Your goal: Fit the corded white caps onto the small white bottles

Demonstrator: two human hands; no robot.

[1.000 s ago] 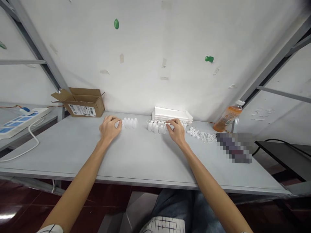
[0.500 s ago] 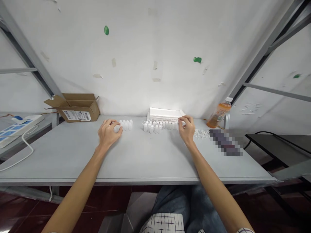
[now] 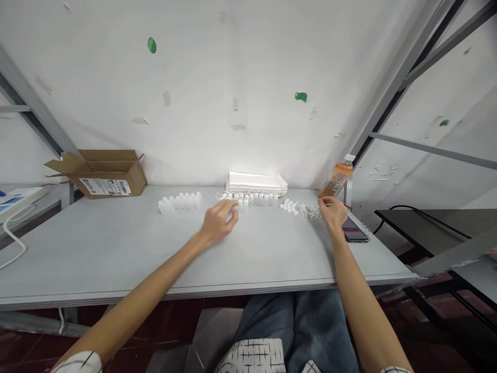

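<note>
My left hand (image 3: 220,219) is in front of the middle group of small white bottles (image 3: 264,200), thumb and forefinger closed around what looks like one small white bottle, mostly hidden by the fingers. Several bottles in this group carry white string loops. Further left stands another row of small white bottles (image 3: 188,201). My right hand (image 3: 334,212) is pinched beside a pile of white strings (image 3: 309,211); what lies between its fingertips is too small to make out. Small white caps (image 3: 289,205) lie left of the strings.
A stack of white trays (image 3: 254,181) stands behind the bottles against the wall. At the back left is an open cardboard box (image 3: 112,173). An orange drink bottle (image 3: 337,178) leans at the back right, and a phone (image 3: 354,231) lies right of my right hand.
My left hand has moved right, from the left bottle row to the middle group. My right hand has moved right from the middle bottles to the strings. The view has shifted slightly.
</note>
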